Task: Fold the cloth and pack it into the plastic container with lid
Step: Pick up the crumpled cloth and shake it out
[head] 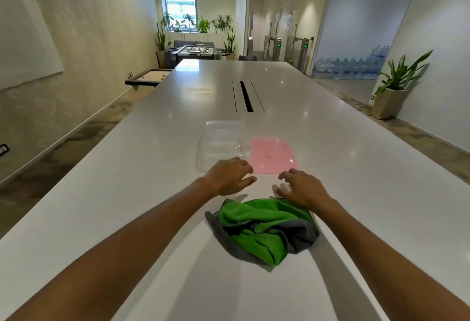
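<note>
A crumpled green cloth with a grey edge (262,229) lies on the white table (127,219) close to me. Beyond it stands a clear plastic container (223,142), lidless, with its pink lid (273,155) lying flat on the table just to its right. My left hand (230,176) hovers palm down between the cloth and the container, fingers apart and empty. My right hand (302,188) is also palm down with spread fingers, over the cloth's far right edge and below the lid; it holds nothing.
A dark cable slot (246,96) runs along the table's middle, beyond the container. The long table stretches far ahead. A potted plant (396,84) stands on the floor at the right; a foosball table (198,52) is at the room's far end.
</note>
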`<action>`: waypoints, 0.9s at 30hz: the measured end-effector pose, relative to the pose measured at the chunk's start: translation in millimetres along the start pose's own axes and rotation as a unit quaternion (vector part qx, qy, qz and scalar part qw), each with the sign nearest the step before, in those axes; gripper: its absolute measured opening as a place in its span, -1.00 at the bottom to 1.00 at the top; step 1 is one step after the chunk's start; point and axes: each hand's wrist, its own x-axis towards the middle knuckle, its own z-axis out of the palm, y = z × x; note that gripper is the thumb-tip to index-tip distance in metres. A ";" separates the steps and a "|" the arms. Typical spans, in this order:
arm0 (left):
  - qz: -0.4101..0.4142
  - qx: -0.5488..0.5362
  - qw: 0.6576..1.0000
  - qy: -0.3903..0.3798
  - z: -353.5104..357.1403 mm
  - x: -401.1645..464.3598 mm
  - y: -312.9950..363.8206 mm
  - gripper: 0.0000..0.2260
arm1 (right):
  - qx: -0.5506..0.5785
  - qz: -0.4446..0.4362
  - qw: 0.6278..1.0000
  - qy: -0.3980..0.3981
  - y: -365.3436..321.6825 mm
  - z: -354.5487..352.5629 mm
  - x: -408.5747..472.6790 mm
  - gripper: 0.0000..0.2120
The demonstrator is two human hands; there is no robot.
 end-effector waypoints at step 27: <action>-0.185 -0.429 0.875 -0.125 -0.2 -19.6 2.5 -0.81 | 0.179 -0.061 0.982 0.015 -10.3 -32.7 -2.0 -0.84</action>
